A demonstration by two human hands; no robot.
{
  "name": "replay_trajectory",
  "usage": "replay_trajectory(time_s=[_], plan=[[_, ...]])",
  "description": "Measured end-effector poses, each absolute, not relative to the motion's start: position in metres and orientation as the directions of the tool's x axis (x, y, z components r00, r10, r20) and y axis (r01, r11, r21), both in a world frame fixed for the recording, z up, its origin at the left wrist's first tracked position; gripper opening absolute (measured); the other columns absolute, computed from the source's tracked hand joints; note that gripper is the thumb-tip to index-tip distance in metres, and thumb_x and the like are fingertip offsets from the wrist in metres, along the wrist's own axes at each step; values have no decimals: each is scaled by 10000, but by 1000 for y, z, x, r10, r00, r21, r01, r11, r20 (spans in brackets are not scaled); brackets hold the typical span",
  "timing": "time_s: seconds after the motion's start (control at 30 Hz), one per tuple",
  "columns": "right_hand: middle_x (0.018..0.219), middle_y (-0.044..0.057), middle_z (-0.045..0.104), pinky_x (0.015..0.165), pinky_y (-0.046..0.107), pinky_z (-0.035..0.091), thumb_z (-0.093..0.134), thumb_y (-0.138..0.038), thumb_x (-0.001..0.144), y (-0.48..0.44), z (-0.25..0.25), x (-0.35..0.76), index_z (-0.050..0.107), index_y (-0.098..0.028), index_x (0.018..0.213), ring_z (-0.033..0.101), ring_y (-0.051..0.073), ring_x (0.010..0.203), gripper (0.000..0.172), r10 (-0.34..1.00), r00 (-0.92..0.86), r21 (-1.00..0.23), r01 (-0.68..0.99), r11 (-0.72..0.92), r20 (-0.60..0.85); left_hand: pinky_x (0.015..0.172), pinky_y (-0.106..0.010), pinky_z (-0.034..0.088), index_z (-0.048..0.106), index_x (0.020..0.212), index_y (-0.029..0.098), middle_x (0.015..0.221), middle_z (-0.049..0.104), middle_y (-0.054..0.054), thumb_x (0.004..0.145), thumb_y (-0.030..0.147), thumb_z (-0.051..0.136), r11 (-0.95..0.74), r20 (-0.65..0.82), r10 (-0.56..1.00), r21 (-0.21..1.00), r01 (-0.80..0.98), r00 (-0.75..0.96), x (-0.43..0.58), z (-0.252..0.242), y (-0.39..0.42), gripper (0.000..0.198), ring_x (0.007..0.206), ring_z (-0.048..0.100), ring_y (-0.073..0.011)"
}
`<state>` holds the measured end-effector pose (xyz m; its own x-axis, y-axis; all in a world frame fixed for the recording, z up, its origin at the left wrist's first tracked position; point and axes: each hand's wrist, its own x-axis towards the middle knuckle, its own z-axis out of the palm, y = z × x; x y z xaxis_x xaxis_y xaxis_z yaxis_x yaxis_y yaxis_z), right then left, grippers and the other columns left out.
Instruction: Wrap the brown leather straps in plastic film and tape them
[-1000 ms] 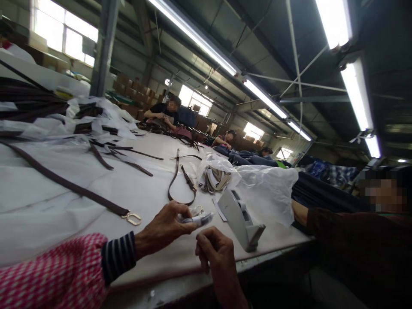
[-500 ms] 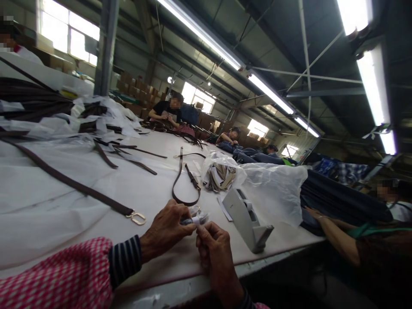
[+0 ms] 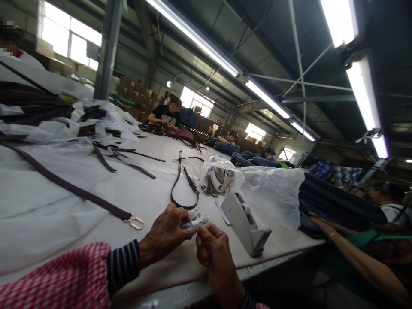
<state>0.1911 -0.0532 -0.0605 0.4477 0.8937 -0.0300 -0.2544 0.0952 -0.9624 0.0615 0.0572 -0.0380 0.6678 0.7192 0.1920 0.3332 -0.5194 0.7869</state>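
Note:
My left hand (image 3: 167, 229) is closed around a small wrapped bundle (image 3: 195, 223) with white and clear plastic, and a gold-coloured ring shows at its top. Thumb and fingers pinched, my right hand (image 3: 215, 246) meets the near edge of the bundle; whatever is between those fingertips is too small to make out. A grey tape dispenser (image 3: 240, 221) stands on the table just right of my hands. Beyond them lies a dark strap with a buckle (image 3: 191, 182). To the left is a long brown strap (image 3: 74, 189) ending in a gold clasp (image 3: 137, 222).
A clear plastic bag (image 3: 222, 176) of folded strips stands behind the dispenser. Plastic-wrapped straps (image 3: 41, 111) heap at the left. On the right, a co-worker's arm (image 3: 347, 246) reaches to dark blue fabric (image 3: 334, 201). The white table's front edge (image 3: 257, 267) runs below my hands.
My hands stay at the bundle with almost the same grip. At the right, the co-worker's arm and body have shifted. The whole view has moved slightly.

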Motion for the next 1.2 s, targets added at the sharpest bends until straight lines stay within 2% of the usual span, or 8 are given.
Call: replay_trajectory(time_s=[0.2,0.3,0.47,0.63,0.8,0.93,1.2], plan=[[509,-61,518,354,187,163,782,-525,791,-52,-60,185,534,-172,651,282,14,351,453,852,523,-995,-70,76,28,788,-326,433,625,777,203,870,649,-62,783,225,612,-696,345,611,662,276,712,57,-32,51,26,985,543,-267],[488,-65,510,348,189,168,785,-566,764,-52,-59,186,523,-182,651,296,22,342,478,855,518,-999,-12,32,21,770,-327,434,585,750,214,879,661,-64,756,191,604,-733,371,589,620,280,719,56,-31,50,30,992,530,-272],[490,-68,505,353,191,175,754,-575,778,-52,-55,187,518,-187,660,299,27,348,469,866,499,-999,41,-4,17,770,-319,426,595,723,211,850,651,-43,749,205,616,-683,341,606,686,251,718,57,-31,53,34,967,556,-255],[471,-74,477,373,199,166,705,-472,832,-48,-52,188,523,-186,661,277,31,363,379,864,502,-996,90,-4,42,779,-328,438,651,761,180,902,610,-66,743,255,641,-570,228,699,750,335,678,58,-32,55,77,909,572,-248],[495,-66,501,379,204,174,713,-449,834,-45,-56,194,529,-179,651,298,32,371,374,874,485,-997,80,-2,37,764,-322,426,612,749,198,839,622,-45,744,221,593,-638,255,636,705,311,728,59,-34,56,31,929,563,-252],[505,-58,521,373,195,178,724,-462,827,-46,-59,195,536,-176,655,313,30,368,383,871,490,-997,71,-10,26,772,-317,433,637,783,193,877,598,-46,745,222,599,-617,261,663,721,315,702,60,-39,56,61,911,566,-238],[405,-90,413,320,186,141,762,-551,789,-47,-74,192,530,-184,609,247,24,307,470,840,543,-999,-41,16,-9,777,-328,426,638,762,187,866,576,-46,732,229,606,-587,247,683,745,316,687,59,-40,53,61,915,566,-251]])
